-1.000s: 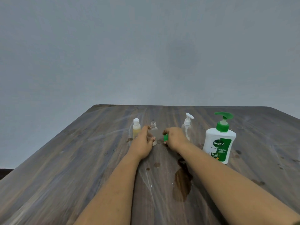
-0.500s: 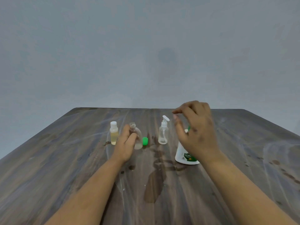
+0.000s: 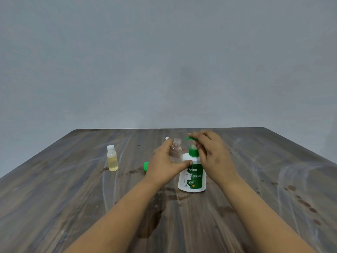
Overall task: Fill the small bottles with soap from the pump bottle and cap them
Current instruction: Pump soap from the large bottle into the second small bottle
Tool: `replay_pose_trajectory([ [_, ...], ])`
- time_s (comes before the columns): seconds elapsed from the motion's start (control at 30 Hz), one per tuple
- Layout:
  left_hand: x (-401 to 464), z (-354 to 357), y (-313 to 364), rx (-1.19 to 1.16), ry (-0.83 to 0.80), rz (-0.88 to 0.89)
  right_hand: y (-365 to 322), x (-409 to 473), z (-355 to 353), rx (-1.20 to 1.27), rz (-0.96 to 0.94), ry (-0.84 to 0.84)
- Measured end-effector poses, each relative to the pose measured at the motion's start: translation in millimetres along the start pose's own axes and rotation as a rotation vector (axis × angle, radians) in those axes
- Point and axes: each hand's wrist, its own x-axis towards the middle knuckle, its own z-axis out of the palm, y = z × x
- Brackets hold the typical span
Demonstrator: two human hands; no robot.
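Small clear bottle (image 3: 175, 152), uncapped, gripped in my left hand (image 3: 165, 166) at the pump bottle's (image 3: 192, 177) ten o'clock; right hand (image 3: 212, 154) rests loosely on the pump head. Filling step: I'd align mouth under nozzle, then press.

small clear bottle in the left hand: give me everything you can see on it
The small clear bottle looks like transparent plastic, with rounded shoulders and a narrow threaded neck. It has no cap, and its open mouth sits just left of the green nozzle of the pump bottle. It looks empty or nearly so. The left hand holds it roughly upright above the table, thumb across its lower front, fingers behind. Whether it touches the pump bottle is unclear. A green cap lies on the table beside that hand.
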Motion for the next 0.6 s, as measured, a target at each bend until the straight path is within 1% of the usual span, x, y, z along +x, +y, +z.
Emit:
replay_pose_trajectory([
  [0.13,7.2,-2.2,-3.7,0.113,-0.036,-0.002,5.6,-1.6,6.4,0.037,-0.027,0.031],
  [0.2,8.7,-9.6,-4.1,0.126,-0.049,0.007,4.9,-3.3,11.1,0.046,-0.056,0.063],
  [0.27,8.7,-16.3,-1.2,0.040,-0.128,-0.001,3.4,-7.1,15.8,0.098,-0.073,0.108],
  [0.4,12.0,-25.3,10.8,-0.183,-0.357,-0.024,3.6,-16.0,25.5,0.166,-0.065,0.176],
  [0.5,18.1,-27.4,7.4,-0.231,-0.418,-0.040,2.4,-19.7,29.8,0.152,-0.058,0.188],
  [0.6,24.2,-28.3,-3.2,-0.341,-0.484,-0.066,2.1,-19.3,30.1,0.166,-0.043,0.199],
])
